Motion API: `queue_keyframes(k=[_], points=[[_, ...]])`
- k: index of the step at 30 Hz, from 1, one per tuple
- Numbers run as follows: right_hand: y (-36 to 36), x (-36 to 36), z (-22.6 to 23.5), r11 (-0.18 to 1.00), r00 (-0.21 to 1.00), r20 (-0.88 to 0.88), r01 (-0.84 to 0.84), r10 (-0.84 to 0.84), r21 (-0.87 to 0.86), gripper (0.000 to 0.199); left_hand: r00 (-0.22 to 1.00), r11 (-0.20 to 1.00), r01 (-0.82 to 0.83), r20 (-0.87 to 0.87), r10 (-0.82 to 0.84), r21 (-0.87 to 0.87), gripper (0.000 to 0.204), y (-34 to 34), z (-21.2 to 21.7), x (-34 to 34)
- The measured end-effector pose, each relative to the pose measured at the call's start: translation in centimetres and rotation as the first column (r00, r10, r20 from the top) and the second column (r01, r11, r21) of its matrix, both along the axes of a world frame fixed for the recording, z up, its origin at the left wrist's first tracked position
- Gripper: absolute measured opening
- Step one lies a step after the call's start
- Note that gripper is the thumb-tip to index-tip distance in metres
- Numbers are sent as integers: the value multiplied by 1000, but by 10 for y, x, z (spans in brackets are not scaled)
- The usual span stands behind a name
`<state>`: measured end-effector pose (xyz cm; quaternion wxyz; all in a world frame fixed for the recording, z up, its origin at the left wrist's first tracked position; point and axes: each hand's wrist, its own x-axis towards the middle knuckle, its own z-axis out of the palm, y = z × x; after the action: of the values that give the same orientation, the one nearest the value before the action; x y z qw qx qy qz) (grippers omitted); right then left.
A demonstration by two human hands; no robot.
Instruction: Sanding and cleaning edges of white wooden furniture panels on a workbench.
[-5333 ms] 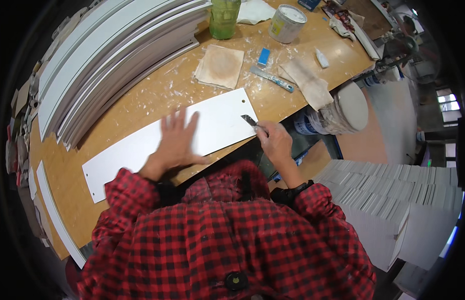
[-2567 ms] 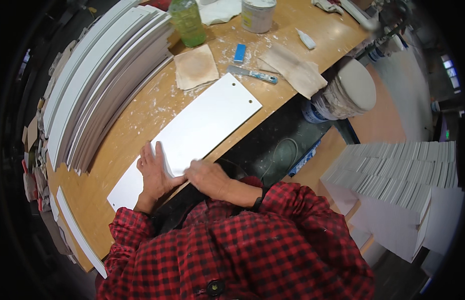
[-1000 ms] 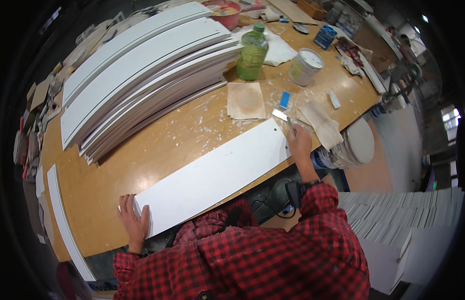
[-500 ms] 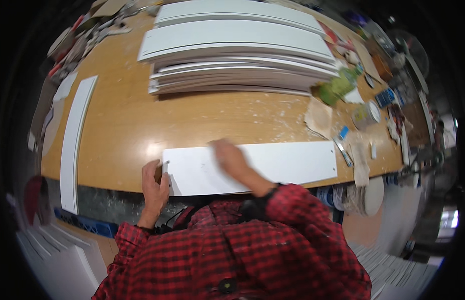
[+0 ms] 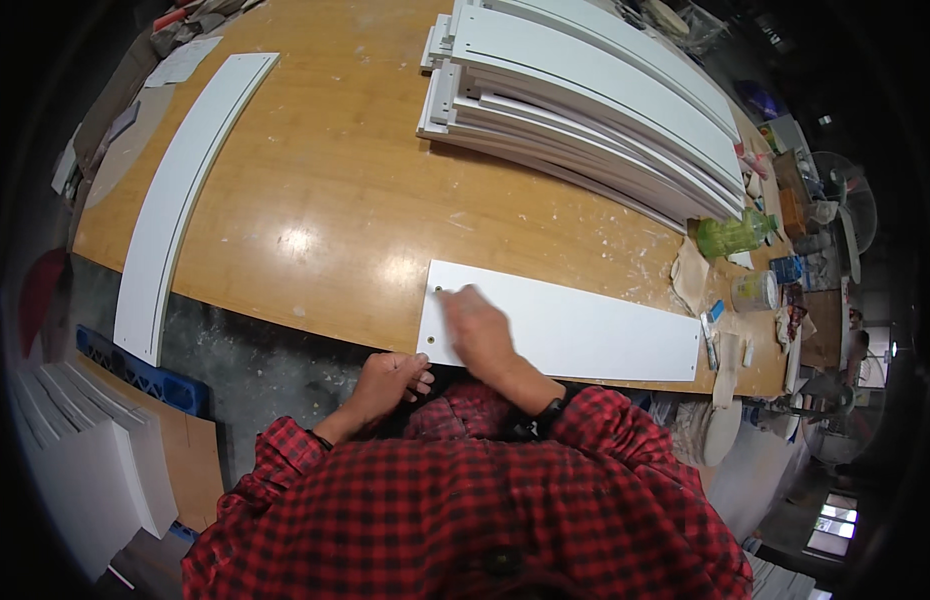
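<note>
"On the surface (image 5: 315, 210), what changed?"

"The left hand (image 5: 393, 382), half-curled, met the near-left corner of the white board (image 5: 595, 325) lying there; the right hand (image 5: 477, 330), blurred, grip unclear, had crossed to that end."

"So work probably moved leftward."

Over at the wooden table (image 5: 315, 190), the person's right hand (image 5: 480, 330) blurs above a white panel's (image 5: 595, 320) left end; the left hand (image 5: 393, 385) is at its near corner. Stacked panels (image 5: 595, 90) lie beyond.
</note>
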<state>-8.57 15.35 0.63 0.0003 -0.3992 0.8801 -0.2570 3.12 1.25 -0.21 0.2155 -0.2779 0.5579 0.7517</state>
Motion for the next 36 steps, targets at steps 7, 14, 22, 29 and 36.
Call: queue_keyframes(k=[7,14,22,29,36], points=[[-6,-41,25,997,998,-2,61,-61,41,22,998,998,-16,-63,20,60,31,-1,-10,3],[-3,-26,15,990,990,65,-130,126,59,23,996,996,-48,-75,53,77,31,3,-14,3],[-11,-35,15,989,994,29,-110,107,100,18,994,989,-90,-51,97,120,27,4,-13,4],[-7,-26,28,947,945,153,-306,289,99,18,993,990,-100,-61,106,95,27,5,-12,3],[31,-1,32,878,855,301,-468,422,100,20,984,989,10,-179,16,146,22,0,-15,10]])
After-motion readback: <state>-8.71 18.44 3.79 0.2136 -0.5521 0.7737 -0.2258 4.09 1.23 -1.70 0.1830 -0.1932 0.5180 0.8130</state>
